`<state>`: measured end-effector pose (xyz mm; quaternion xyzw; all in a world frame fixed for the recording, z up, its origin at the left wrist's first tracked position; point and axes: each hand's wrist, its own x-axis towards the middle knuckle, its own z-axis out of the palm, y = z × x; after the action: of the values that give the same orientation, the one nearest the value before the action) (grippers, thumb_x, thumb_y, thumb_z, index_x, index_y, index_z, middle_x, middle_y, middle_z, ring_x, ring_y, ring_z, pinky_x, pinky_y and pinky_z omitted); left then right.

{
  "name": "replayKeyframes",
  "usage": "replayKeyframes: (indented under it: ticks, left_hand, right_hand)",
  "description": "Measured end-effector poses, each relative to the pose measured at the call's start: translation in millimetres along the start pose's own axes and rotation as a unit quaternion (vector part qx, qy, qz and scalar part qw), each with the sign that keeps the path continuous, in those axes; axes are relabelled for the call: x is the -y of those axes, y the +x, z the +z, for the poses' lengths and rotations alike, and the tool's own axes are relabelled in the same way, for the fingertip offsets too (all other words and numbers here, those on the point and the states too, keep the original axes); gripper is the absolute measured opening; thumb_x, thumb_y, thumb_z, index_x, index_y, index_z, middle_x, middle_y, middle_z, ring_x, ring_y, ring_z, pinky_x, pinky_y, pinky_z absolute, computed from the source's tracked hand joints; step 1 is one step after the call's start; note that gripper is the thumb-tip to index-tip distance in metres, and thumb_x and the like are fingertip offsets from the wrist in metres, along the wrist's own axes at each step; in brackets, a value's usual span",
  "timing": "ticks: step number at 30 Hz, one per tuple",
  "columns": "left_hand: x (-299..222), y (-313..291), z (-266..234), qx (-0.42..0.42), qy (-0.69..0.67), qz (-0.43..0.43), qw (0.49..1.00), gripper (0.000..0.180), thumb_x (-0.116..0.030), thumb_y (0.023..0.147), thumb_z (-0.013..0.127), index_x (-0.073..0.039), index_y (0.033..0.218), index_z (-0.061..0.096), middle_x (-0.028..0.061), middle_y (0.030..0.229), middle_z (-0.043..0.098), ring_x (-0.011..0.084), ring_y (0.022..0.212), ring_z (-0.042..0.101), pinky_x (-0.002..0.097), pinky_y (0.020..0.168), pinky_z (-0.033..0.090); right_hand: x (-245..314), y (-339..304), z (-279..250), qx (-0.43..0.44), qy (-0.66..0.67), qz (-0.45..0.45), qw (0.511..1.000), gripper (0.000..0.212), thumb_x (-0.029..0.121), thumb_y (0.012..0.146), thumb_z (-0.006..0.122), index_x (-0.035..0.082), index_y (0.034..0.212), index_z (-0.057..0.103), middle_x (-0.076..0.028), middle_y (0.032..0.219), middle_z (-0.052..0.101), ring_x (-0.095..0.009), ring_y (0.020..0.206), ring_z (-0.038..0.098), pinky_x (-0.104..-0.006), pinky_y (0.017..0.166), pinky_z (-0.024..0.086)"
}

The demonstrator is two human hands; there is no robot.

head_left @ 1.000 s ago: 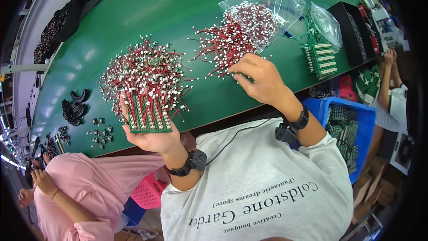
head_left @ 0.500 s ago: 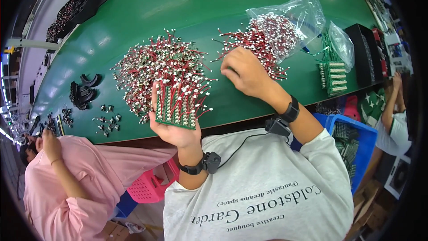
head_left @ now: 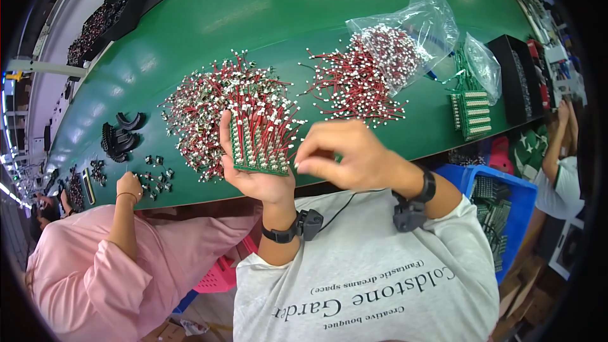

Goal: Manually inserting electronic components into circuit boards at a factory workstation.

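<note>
My left hand (head_left: 253, 185) is palm up at the table's near edge, its fingers curled around a green circuit board panel (head_left: 261, 152). Rows of white connectors cover the panel, and short red wires stand up from many of them. Just to the right of the panel's lower corner is my right hand (head_left: 347, 152), thumb and forefinger pinched together. A tiny whitish spot shows at those fingertips, too small to name. Behind the panel spreads a heap of red-wired boards (head_left: 218, 92). Farther right lies a loose pile of red wires with white plugs (head_left: 345, 82).
A clear plastic bag (head_left: 430, 16) partly covers more wires. At right are stacked board panels (head_left: 475, 115), a black box (head_left: 514, 69) and a blue crate (head_left: 520, 215). A co-worker's hand (head_left: 129, 186) is near small black parts (head_left: 157, 177) at left, below curved black pieces (head_left: 117, 139).
My right hand has moved from the wire pile toward me, to the panel's lower right corner. My left hand has shifted slightly right with the panel. The co-worker's hand has reached the black parts.
</note>
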<state>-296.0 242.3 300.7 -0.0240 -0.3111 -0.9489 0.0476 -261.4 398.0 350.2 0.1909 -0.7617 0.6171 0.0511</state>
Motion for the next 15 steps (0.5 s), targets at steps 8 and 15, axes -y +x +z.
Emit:
replayKeyframes:
  ticks: [8, 15]
  left_hand:
    - [6, -3, 16, -0.010, 0.095, 0.036, 0.995, 0.069, -0.048, 0.092, 0.034, -0.004, 0.146, 0.032, 0.0180, 0.126, 0.056, 0.0292, 0.109, 0.060, 0.0429, 0.092, 0.051]
    - [6, -8, 15, 0.004, 0.159, 0.053, 0.986, 0.073, -0.049, 0.090, 0.037, -0.001, 0.145, 0.033, 0.0169, 0.126, 0.055, 0.0274, 0.108, 0.060, 0.0423, 0.092, 0.051]
  right_hand:
    - [-21, -5, 25, -0.020, -0.053, -0.024, 0.998, 0.009, 0.003, 0.081, 0.070, 0.000, 0.087, 0.063, -0.009, 0.076, 0.058, -0.020, 0.059, 0.057, -0.0323, 0.053, 0.046]
    - [-14, -6, 25, -0.008, -0.071, -0.038, 0.997, 0.013, 0.000, 0.079, 0.068, 0.000, 0.090, 0.063, -0.010, 0.079, 0.058, -0.024, 0.061, 0.058, -0.0352, 0.054, 0.048]
